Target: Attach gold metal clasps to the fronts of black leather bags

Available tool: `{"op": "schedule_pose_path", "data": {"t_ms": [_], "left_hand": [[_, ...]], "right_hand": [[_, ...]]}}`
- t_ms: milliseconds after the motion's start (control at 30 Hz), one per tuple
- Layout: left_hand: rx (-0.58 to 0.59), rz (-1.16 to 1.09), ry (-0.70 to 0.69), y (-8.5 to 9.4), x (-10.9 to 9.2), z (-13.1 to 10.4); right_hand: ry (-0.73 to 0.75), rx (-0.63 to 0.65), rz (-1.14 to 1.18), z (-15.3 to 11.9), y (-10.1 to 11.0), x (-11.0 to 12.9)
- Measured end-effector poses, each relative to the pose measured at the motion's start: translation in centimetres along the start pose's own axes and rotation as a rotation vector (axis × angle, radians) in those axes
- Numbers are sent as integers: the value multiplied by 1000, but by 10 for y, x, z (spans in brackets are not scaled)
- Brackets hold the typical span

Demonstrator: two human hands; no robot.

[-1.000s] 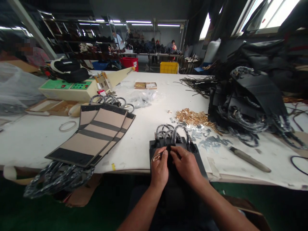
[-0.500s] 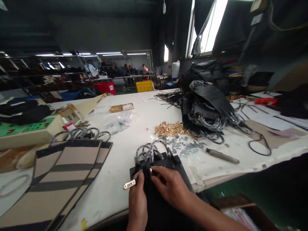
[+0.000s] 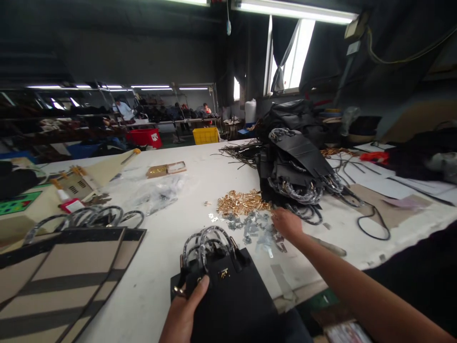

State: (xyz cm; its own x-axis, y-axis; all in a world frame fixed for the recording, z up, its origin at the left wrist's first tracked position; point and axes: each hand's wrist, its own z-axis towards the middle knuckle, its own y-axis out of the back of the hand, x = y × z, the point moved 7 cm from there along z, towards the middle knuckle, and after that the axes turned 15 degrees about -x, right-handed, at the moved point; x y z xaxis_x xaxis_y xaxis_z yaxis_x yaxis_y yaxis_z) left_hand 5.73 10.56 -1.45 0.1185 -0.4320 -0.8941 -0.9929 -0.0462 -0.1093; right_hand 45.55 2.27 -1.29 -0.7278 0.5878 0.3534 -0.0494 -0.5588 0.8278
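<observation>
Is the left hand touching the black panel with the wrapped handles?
Touching: in the head view, the left hand has its thumb laid across the front of the black panel.

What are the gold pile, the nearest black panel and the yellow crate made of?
Gold pile: probably shiny metal, because the pieces glint. Black panel: maybe leather or imitation leather, smooth and fairly dull. Yellow crate: perhaps plastic, evenly bright, but too far away to be sure.

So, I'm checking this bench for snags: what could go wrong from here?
The right hand is beside loose gold pieces and grey plates, so it might scatter or mix them. The black bag, held by the left hand, overhangs the table edge and could slip if that grip loosens.
</observation>
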Motion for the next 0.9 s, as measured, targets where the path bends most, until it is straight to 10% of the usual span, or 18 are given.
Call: {"op": "schedule_pose_path", "data": {"t_ms": [333, 600, 900], "left_hand": [[-57, -63, -20, 5, 18, 31], [-33, 13, -148, 11, 15, 35], [-4, 9, 16, 14, 24, 26]], "right_hand": [[4, -4, -143, -41, -18, -1], [-111, 66, -172, -2, -30, -11], [-230, 126, -78, 16, -48, -5]]}}
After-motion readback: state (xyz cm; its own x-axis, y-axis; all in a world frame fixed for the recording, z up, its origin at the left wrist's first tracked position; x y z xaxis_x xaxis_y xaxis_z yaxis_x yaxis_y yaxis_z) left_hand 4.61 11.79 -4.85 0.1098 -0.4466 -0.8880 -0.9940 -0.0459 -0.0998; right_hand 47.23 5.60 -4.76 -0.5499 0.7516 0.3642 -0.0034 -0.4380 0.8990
